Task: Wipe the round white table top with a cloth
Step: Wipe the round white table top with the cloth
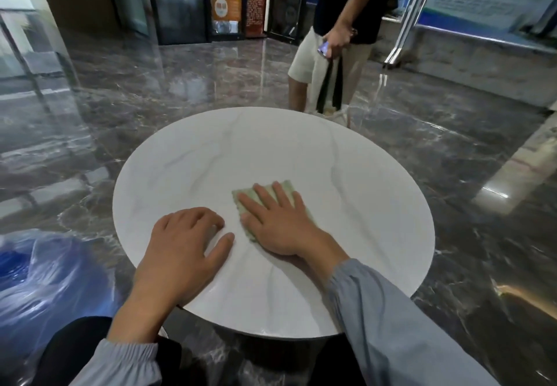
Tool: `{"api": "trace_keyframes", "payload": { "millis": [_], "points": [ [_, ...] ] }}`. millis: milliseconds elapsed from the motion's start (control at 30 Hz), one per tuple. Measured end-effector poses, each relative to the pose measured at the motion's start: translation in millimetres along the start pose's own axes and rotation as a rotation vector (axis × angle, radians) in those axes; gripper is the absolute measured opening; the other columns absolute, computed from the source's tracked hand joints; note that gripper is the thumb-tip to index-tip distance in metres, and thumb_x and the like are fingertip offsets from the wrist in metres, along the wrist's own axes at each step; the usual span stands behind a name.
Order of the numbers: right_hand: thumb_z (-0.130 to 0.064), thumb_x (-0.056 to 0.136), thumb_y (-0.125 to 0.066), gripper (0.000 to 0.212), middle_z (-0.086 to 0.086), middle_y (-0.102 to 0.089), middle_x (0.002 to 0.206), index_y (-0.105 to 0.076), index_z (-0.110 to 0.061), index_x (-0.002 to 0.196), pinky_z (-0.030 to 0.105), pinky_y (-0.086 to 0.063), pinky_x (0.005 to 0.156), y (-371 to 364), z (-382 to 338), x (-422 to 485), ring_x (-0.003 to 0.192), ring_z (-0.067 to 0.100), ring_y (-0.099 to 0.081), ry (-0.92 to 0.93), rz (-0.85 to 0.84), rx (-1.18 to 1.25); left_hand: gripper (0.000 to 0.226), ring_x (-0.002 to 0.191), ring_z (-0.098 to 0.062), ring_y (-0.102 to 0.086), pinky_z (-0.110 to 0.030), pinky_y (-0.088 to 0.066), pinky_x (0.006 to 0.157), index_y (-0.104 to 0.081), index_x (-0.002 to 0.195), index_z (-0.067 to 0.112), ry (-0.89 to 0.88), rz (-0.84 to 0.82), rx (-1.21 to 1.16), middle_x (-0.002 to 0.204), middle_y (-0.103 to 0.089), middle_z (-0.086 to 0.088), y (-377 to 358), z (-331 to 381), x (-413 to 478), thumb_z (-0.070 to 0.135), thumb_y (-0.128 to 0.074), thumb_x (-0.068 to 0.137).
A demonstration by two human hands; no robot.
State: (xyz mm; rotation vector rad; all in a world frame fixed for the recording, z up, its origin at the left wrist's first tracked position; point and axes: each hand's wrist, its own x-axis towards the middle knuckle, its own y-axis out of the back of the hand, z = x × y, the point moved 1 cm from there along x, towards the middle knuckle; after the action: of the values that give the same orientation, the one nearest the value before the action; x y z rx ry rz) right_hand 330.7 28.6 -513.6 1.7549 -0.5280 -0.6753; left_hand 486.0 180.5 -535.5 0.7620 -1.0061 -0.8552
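The right hand [278,229] lies flat, fingers spread, pressing a pale green cloth [286,188] onto the round white desk [211,156]; the left hand [184,247] rests open beside it. Glossy dark marble floor [150,90] surrounds.

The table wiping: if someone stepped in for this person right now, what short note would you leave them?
Right hand: flat, palm down, pressing the pale green cloth onto the round white table top, a little right of centre on the near half.
Left hand: empty, fingers curled, resting on the table top near its front-left edge, apart from the cloth.
Done: cannot tell which areas have been wiped; no visible streaks or dirt.
Left: cover the whole top, including the far half and rim.
Note: a bystander stands beyond the far edge.
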Motion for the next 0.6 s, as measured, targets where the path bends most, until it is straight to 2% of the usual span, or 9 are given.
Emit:
{"api": "trace_keyframes", "payload": {
  "millis": [100,167,267,433,500,600],
  "points": [
    [-0.063,0.106,-0.018,0.058,-0.016,0.006,0.173,-0.004,-0.054,0.161,0.053,0.010,0.125,-0.6,1.3,6.6,0.159,0.018,0.016,0.043,0.017,0.004,0.033,0.115,-0.018,-0.060,-0.043,-0.043,0.100,-0.067,0.109,0.036,0.015,-0.013,-0.008,0.119,-0.065,0.016,1.3,0.0,-0.8,0.060,-0.048,0.095],
    [-0.064,0.106,-0.019,0.058,-0.017,0.003,0.173,-0.006,-0.053,0.162,0.052,0.004,0.126,5.7,28.7,9.6,0.160,0.018,0.011,-0.003,0.034,0.013,0.033,0.117,-0.018,-0.059,-0.043,-0.043,0.101,-0.067,0.109,0.037,0.019,-0.013,-0.017,0.120,-0.064,0.017,2.0,-0.2,-1.0,0.059,-0.049,0.095],
    [-0.063,0.106,-0.018,0.058,-0.016,0.000,0.174,-0.006,-0.053,0.162,0.055,-0.002,0.126,21.0,98.3,7.7,0.161,0.023,0.004,-0.211,0.072,0.006,0.033,0.117,-0.020,-0.060,-0.044,-0.043,0.102,-0.067,0.109,0.035,0.018,-0.005,-0.006,0.120,-0.064,0.015,2.9,0.5,-2.2,0.059,-0.049,0.094],
    [-0.064,0.105,-0.019,0.060,-0.016,0.002,0.174,-0.006,-0.051,0.162,0.059,-0.001,0.125,45.8,224.5,-24.9,0.161,0.024,0.004,-0.595,0.073,0.058,0.033,0.116,-0.020,-0.059,-0.043,-0.040,0.102,-0.065,0.109,0.034,0.021,-0.017,0.021,0.119,-0.064,0.015,-1.7,1.4,-1.8,0.059,-0.050,0.095],
    [-0.064,0.105,-0.019,0.061,-0.015,0.003,0.174,-0.005,-0.050,0.162,0.059,-0.001,0.124,52.7,244.0,-26.5,0.160,0.026,0.005,-0.664,0.061,0.045,0.032,0.115,-0.020,-0.059,-0.044,-0.041,0.102,-0.065,0.109,0.034,0.025,-0.003,0.012,0.118,-0.063,0.015,-1.5,2.0,-3.5,0.059,-0.051,0.094],
    [-0.064,0.104,-0.018,0.061,-0.015,0.008,0.173,-0.002,-0.052,0.162,0.064,0.003,0.123,57.3,232.4,-10.3,0.160,0.028,0.011,-0.684,0.050,0.081,0.032,0.114,-0.021,-0.059,-0.044,-0.041,0.102,-0.066,0.108,0.034,0.026,-0.009,0.013,0.116,-0.063,0.016,-1.1,2.8,-1.4,0.059,-0.052,0.093]
  ]
}}
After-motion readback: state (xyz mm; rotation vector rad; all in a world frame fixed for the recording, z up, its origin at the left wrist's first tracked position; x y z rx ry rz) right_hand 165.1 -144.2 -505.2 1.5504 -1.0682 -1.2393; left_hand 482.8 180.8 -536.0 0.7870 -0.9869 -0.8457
